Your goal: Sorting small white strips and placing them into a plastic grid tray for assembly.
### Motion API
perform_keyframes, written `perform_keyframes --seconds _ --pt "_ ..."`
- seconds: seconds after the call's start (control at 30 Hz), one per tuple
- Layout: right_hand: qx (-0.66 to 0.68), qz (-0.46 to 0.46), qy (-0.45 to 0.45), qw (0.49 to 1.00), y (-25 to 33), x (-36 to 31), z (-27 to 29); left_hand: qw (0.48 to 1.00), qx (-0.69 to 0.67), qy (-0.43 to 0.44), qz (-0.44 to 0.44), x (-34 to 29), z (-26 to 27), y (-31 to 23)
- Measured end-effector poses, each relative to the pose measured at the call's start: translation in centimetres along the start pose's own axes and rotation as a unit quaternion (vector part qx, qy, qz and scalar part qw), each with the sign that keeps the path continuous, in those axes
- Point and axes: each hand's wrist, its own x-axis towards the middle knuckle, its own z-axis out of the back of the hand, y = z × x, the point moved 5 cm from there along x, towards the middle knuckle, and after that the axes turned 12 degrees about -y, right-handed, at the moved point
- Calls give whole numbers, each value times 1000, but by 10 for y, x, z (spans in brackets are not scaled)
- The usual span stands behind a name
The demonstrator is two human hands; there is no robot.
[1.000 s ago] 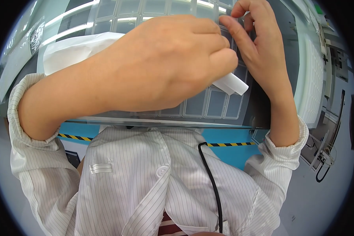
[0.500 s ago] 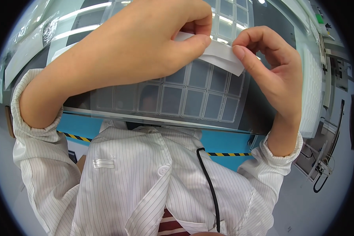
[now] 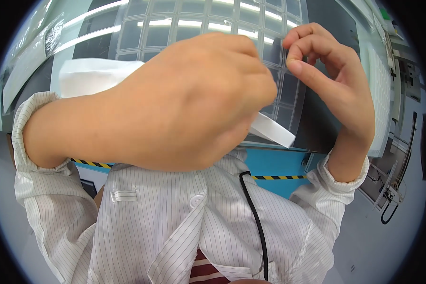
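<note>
My left hand [image 3: 194, 99] is closed, back turned up, around a folded white wipe [image 3: 97, 75]. One part of the wipe sticks out to the left behind my wrist, and a narrow end [image 3: 274, 130] hangs out below the knuckles on the right. The grip itself is hidden under the hand. My right hand [image 3: 333, 71] hovers to the right, apart from the wipe, fingers curled and thumb tip against the index finger. Whether anything thin is pinched there cannot be made out. Beneath both hands lies a clear plastic sheet of rounded-square cells [image 3: 158, 33] in rows.
The dark, glossy table [image 3: 317, 113] carries the cell sheet. At left lies clear plastic film [image 3: 31, 66]; along the right edge stands a stack of white ribbed sheets [image 3: 378, 94]. Below the table edge, the blue floor [image 3: 279, 163] has a yellow-black striped tape [image 3: 279, 178].
My right hand has let go of the wipe's end and moved slightly up and right. My left hand has come down toward me with the wipe, turning its back upward.
</note>
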Motion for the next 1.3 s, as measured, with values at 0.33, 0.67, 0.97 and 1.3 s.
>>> perform_keyframes --seconds 0.33,0.67,0.97,1.3 --pt "-40 -65 37 996 4 5 -11 993 100 34 -58 -6 -13 4" --pt "-53 -60 28 996 21 5 -18 993 96 6 -68 -11 -10 5" --pt "-60 -43 14 997 30 7 -23 990 110 0 -87 -13 -9 6" --pt "-77 -5 -1 997 32 2 -24 981 157 4 -117 -13 -11 0"
